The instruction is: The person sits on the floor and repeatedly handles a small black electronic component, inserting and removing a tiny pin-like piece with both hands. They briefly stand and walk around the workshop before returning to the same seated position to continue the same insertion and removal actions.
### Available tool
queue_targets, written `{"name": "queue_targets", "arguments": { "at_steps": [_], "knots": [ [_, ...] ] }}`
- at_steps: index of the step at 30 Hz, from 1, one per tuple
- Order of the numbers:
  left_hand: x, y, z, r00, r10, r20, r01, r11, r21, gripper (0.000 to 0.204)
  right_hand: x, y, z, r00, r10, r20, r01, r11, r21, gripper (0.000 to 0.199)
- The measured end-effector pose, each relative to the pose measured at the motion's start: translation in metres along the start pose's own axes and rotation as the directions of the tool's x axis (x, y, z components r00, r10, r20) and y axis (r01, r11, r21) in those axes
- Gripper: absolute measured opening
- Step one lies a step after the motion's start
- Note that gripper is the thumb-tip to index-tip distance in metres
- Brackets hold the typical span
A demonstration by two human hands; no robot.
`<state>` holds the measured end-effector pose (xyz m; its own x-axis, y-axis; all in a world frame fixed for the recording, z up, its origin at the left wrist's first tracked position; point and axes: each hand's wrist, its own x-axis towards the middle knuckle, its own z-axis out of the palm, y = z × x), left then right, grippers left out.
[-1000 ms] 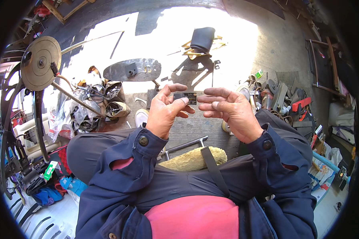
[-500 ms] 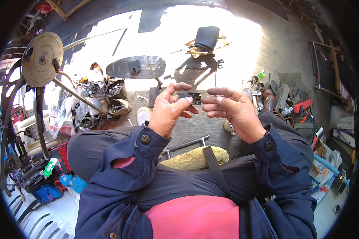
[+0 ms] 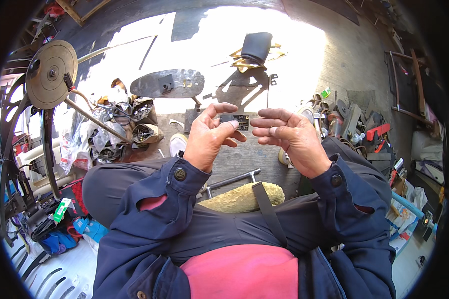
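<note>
My left hand (image 3: 209, 135) is raised in front of me with thumb and fingers apart, and nothing shows in its grip. Facing it across a small gap, my right hand (image 3: 295, 138) is open too, its fingers stretched toward the left. A small dark rectangular piece with yellowish marks (image 3: 243, 121) appears just past my left thumb, which partly covers it; it looks to lie beyond the hand. Below the hands, across my lap, are a fuzzy yellow roll (image 3: 229, 199), a dark strap (image 3: 268, 212) and a metal bar (image 3: 234, 178).
A dark oval board on a stand (image 3: 147, 83) and a black padded seat on yellowish legs (image 3: 257, 48) stand ahead. At left, a round metal disc (image 3: 52, 74) rises by bags of metal parts (image 3: 147, 132). Tools and scrap, including a red piece (image 3: 377, 132), pile up at right.
The whole view has shifted slightly left. Both hands keep nearly the same pose, with only slight finger movement.
</note>
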<state>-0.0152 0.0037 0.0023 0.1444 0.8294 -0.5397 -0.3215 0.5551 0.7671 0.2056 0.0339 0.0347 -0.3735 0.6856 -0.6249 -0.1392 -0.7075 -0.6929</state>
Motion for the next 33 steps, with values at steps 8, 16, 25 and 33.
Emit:
{"name": "queue_targets", "arguments": {
  "at_steps": [8, 16, 25, 33],
  "knots": [
    [-0.0005, 0.0000, -0.0003, 1.000, 0.005, 0.006, -0.006, 1.000, 0.005, 0.041, -0.0003, 0.0009, 0.0015, 1.000, -0.011, -0.011, 0.011, 1.000, -0.013, 0.041],
    [-0.0014, 0.0005, -0.0001, 1.000, 0.010, 0.006, -0.010, 1.000, 0.004, 0.041, -0.0012, -0.0005, 0.0041, 1.000, -0.015, -0.018, 0.014, 1.000, -0.015, 0.038],
    [-0.0017, 0.0007, 0.0001, 1.000, 0.010, 0.006, -0.010, 1.000, 0.010, 0.040, -0.0006, 0.0020, 0.0024, 0.999, -0.004, -0.036, 0.003, 1.000, -0.019, 0.034],
    [-0.0011, 0.0006, 0.0003, 1.000, 0.008, 0.012, -0.009, 1.000, 0.008, 0.040, 0.0013, 0.0017, 0.0013, 1.000, 0.006, -0.013, -0.006, 1.000, 0.024, 0.035]
  ]
}}
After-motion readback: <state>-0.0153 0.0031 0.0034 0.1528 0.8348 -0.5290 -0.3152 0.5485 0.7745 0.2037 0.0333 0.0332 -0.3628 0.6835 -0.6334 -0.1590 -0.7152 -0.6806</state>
